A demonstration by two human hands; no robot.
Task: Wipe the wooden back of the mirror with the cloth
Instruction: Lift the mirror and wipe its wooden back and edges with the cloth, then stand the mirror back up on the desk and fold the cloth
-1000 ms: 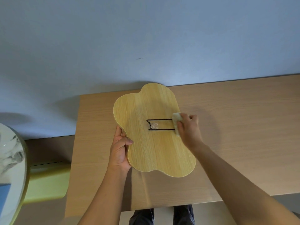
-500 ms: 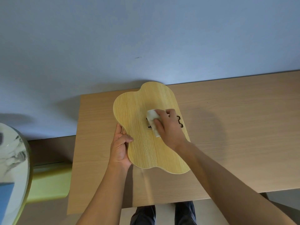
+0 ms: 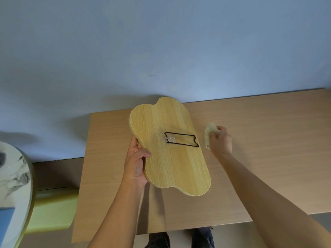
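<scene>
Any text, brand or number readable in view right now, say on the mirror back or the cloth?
None readable.
Mirror back: plain wood grain, no label; only a black wire stand and a clear patch, unprinted.
Cloth in the right hand: no print.
Table: no markings.

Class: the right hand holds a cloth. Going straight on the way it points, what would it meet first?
Probably the mirror's wooden back, near the black wire stand; the right hand and cloth point leftward.
</scene>
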